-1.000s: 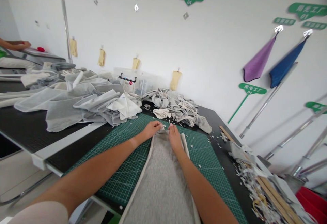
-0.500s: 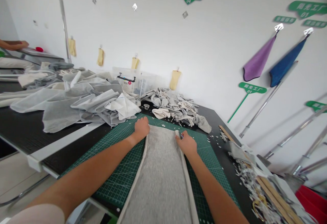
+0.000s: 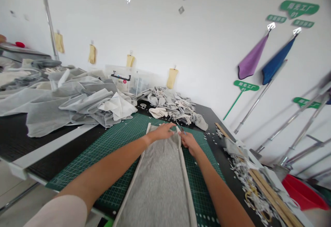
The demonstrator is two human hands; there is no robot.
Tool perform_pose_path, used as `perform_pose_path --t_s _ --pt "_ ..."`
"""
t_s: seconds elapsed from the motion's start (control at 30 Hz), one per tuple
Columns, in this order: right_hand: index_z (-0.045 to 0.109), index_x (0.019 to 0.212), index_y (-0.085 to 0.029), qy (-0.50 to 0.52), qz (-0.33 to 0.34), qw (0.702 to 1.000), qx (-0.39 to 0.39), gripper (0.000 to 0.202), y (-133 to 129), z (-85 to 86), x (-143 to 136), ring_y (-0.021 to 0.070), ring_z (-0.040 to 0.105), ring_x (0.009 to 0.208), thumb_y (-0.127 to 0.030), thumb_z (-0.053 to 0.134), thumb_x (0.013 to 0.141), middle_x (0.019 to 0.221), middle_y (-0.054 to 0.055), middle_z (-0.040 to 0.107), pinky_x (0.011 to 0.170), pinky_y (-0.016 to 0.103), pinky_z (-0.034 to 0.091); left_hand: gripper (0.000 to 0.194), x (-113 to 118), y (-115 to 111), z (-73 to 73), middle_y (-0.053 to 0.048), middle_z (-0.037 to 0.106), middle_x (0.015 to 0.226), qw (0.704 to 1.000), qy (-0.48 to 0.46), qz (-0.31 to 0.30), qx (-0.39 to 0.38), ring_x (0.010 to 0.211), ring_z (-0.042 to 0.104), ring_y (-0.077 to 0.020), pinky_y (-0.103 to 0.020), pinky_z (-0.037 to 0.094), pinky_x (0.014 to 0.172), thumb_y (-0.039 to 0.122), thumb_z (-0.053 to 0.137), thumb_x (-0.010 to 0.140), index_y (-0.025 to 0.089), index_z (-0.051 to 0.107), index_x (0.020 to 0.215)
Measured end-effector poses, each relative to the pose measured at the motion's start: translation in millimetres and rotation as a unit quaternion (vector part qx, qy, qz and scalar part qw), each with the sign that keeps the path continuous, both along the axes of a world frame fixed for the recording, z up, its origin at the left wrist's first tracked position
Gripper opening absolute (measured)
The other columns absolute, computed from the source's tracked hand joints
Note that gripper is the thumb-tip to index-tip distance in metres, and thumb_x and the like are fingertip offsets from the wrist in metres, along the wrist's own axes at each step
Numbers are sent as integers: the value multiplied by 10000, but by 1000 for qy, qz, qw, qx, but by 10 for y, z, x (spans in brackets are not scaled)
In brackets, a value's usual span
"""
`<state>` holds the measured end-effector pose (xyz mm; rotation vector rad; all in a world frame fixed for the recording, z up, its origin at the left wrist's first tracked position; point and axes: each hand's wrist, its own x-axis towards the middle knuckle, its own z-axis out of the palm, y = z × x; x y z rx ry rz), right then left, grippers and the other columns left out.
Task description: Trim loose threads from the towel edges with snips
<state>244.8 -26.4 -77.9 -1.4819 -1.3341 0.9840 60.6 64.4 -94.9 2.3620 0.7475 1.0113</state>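
Observation:
A long grey cloth point(image 3: 157, 178) with pale edging lies over the green cutting mat point(image 3: 103, 154). My left hand point(image 3: 164, 131) rests on its far end near the right corner, fingers reaching toward that corner, thumb apart from them. At the far right corner my right hand point(image 3: 188, 140) is closed round a small tool point(image 3: 182, 130), probably small snips, whose metal tip points up and left. The cloth is bunched a little between the two hands.
Large grey fabric pile point(image 3: 77, 99) at left; smaller heap of scraps point(image 3: 176, 104) behind the mat. Clear plastic box point(image 3: 131, 78) by the wall. Wooden strips point(image 3: 274, 196), offcuts and yellow-handled scissors point(image 3: 249, 196) along the right edge; red bin point(image 3: 302, 192) beyond.
My left hand has left the cloth's far left corner and moved right, close to my right hand. The cloth's far right corner is now creased. The view has shifted slightly to the right.

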Motion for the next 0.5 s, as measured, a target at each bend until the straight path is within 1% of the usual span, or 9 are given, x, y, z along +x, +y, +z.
perform_pose_path --t_s 0.07,0.1,0.17,0.23,0.33,0.4,0.5 --pt "344 660 -243 23 25 999 -11 434 -24 28 18 60 176 409 -554 627 769 510 -109 252 386 211 120 426 102 44 -44 -87 691 1195 1000 -11 -24 -12 1108 620 -256 -373 378 1051 269 602 838 228 636 1261" --pt "345 661 -241 33 36 999 -16 438 -30 41 29 56 170 411 -549 640 761 516 -111 247 384 207 116 398 142 64 -50 -80 697 1186 999 -20 -38 -23 1097 624 -246 -349 401 1026 244 587 836 223 656 1227" --pt "346 665 -238 52 53 997 -27 444 -32 59 48 48 161 411 -538 662 750 525 -115 244 382 201 111 339 199 96 -31 -72 716 1117 994 -43 -78 -56 1017 641 -221 -304 454 930 208 551 833 194 690 1142" --pt "333 666 -238 68 58 995 -34 455 -26 65 61 44 156 407 -530 672 749 524 -119 238 378 196 105 285 225 111 8 -68 725 1006 988 -70 -105 -89 901 642 -197 -272 476 821 212 532 839 157 706 1058" --pt "313 669 -241 87 47 994 -36 467 -16 59 57 40 156 395 -525 674 756 517 -124 234 369 190 90 242 216 97 59 -46 698 860 987 -91 -90 -95 752 589 -162 -243 439 687 264 552 845 130 710 970" --pt "325 681 -239 94 37 994 -34 466 -12 49 38 37 157 390 -528 683 754 521 -126 241 362 184 85 227 198 70 69 -21 657 759 991 -81 -67 -85 665 530 -140 -232 384 610 289 562 845 128 710 906" --pt "419 755 -229 101 18 995 -7 417 -3 20 -2 35 169 384 -524 712 739 530 -127 267 351 174 87 236 187 18 50 0 599 667 997 -54 -21 -57 609 481 -131 -234 320 557 328 565 851 134 692 806"
